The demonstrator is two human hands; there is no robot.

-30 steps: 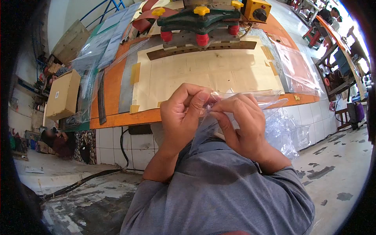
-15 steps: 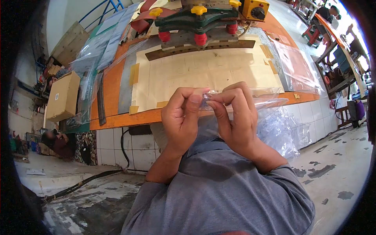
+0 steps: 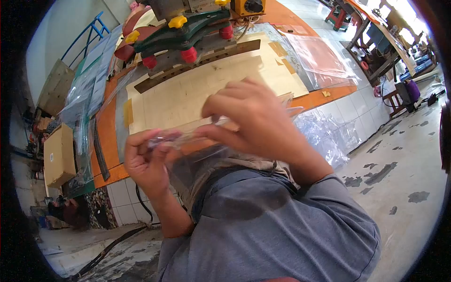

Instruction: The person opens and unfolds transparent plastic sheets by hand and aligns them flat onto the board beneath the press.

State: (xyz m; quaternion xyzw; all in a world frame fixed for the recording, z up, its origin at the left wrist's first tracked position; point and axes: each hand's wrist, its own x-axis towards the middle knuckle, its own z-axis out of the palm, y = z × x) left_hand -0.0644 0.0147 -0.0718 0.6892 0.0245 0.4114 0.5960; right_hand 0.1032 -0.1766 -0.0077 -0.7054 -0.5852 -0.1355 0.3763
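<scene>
My left hand (image 3: pixel 149 160) is closed, thumb and fingers pinching the bunched edge of a clear plastic sheet (image 3: pixel 190 167). The sheet hangs below the hand in front of my waist, and its edge runs across toward the right. My right hand (image 3: pixel 251 123), smeared by motion, is raised above that edge. Its thumb and curled index finger are apart, the thumb close to the plastic. Behind the hands lies a pale board (image 3: pixel 188 96) on the worktable, a long dark metal strip (image 3: pixel 202 65) across its far part.
A green press head (image 3: pixel 183 34) with red feet and yellow knobs stands over the board. Orange worktable edges (image 3: pixel 324 97) border it. Crumpled clear plastic (image 3: pixel 324 136) hangs at the right. A cardboard box (image 3: pixel 59 155) sits at the left, a black cable (image 3: pixel 110 246) on the floor.
Both hands were together, pinching plastic. My left hand has moved left with the plastic; my right hand has separated from it and its fingers have spread. The view has turned and shifted.
</scene>
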